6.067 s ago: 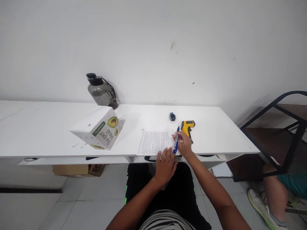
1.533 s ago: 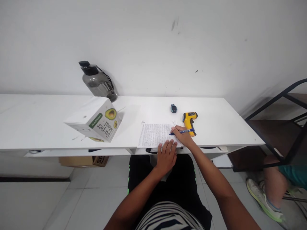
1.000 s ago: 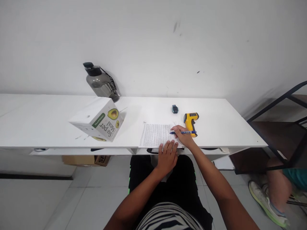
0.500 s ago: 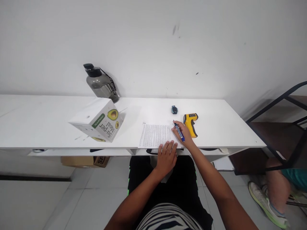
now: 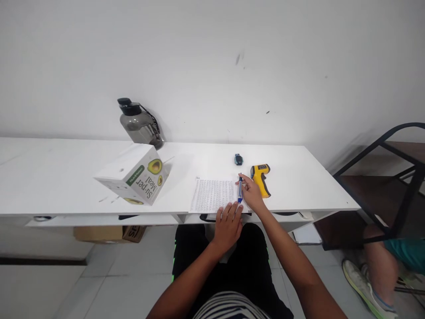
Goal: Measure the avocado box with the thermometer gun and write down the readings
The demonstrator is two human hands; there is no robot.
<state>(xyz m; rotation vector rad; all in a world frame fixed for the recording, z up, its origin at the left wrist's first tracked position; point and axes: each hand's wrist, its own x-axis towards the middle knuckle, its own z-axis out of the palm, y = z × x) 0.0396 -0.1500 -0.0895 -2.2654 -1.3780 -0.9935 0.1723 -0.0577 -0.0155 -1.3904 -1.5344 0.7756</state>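
A sheet of paper [image 5: 212, 195] covered in rows of handwriting lies at the front edge of the white table. My left hand [image 5: 229, 223] rests flat on the sheet's lower right edge, fingers stretched out. In my right hand [image 5: 253, 194] is a blue marker pen [image 5: 240, 189], gripped near its far end at the right of the sheet. The pen's bright blue end points toward me, close to my left fingertips. Just right of that hand lies a yellow infrared thermometer gun [image 5: 261, 180]. A small dark watch [image 5: 238, 159] sits farther back.
On the left stands a white box [image 5: 146, 181] with avocado pictures, in front of a grey water bottle [image 5: 141, 126] by the wall. Below the tabletop is an open shelf with a cardboard box [image 5: 109, 233] beneath. A dark chair frame [image 5: 381, 146] and a person's leg [image 5: 381, 261] are at right.
My right hand has turned the marker from a slant to nearly straight toward me, its blue end swinging left toward my left fingers. The camera view has shifted slightly.
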